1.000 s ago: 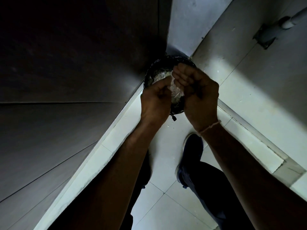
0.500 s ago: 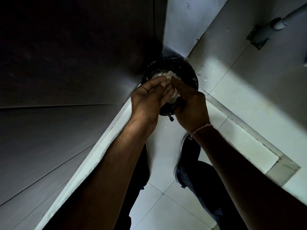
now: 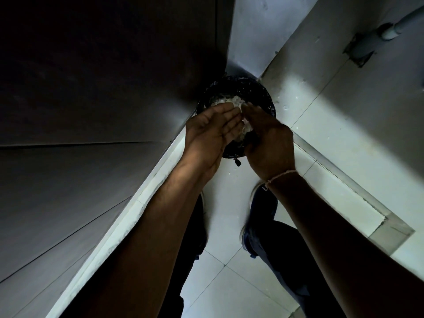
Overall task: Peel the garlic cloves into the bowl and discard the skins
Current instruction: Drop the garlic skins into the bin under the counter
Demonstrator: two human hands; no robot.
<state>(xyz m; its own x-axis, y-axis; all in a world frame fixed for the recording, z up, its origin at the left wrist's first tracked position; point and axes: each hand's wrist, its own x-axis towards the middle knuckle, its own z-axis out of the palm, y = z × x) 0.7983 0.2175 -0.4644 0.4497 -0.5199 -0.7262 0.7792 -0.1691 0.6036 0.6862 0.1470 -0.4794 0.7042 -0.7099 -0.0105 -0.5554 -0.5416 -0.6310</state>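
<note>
A round black bin [image 3: 257, 90] lined with a dark bag stands on the floor in the corner, with pale garlic skins [image 3: 226, 101] piled inside. Both hands hover over its near rim. My left hand [image 3: 212, 131] has its palm turned up and to the right, fingers straight. My right hand [image 3: 269, 143] shows its back, fingers stretched toward the bin. A clump of white skins [image 3: 246, 130] sits between the two palms. No garlic cloves and no bowl are in view.
A dark cabinet face [image 3: 103, 99] fills the left side. The white tiled floor [image 3: 332, 138] runs to the right, with a grey pipe fitting [image 3: 367, 44] at the upper right. My dark shoe [image 3: 259, 216] and trouser leg stand just below the bin.
My right hand has gone from gripping the clump of skins to stretched fingers. My left hand has flattened. Both hands have dropped closer to the bin, and the skins now sit between the palms.
</note>
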